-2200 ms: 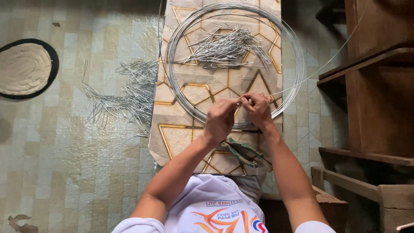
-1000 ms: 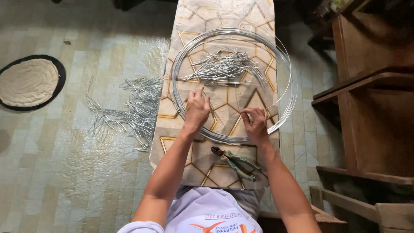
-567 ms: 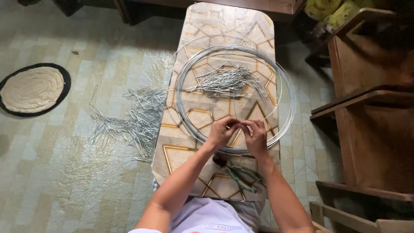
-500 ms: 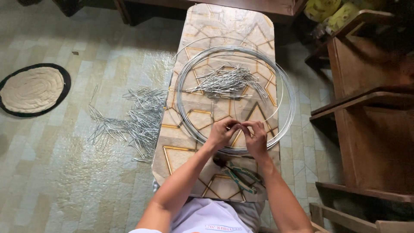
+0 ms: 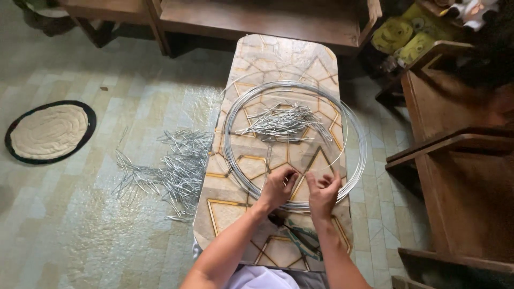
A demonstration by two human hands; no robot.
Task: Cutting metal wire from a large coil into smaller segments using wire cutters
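Head view: the left hand (image 5: pixel 277 187) and right hand (image 5: pixel 323 192) meet over the near edge of the wire coil (image 5: pixel 295 142), which lies flat on the patterned board (image 5: pixel 278 59). Fingers of both hands are curled and pinched close together; what they pinch is too small to tell. Cut wire pieces (image 5: pixel 284 122) lie inside the coil, pliers (image 5: pixel 302 239) just behind the wrists, loose wire pieces (image 5: pixel 171 171) on the floor.

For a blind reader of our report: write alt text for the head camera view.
Seen from above, a person's left hand and right hand meet at the near edge of a coil of silver wire lying on a narrow patterned table. Short cut wire pieces lie inside the coil, more are piled on the tiled floor, and pliers lie by the wrists.
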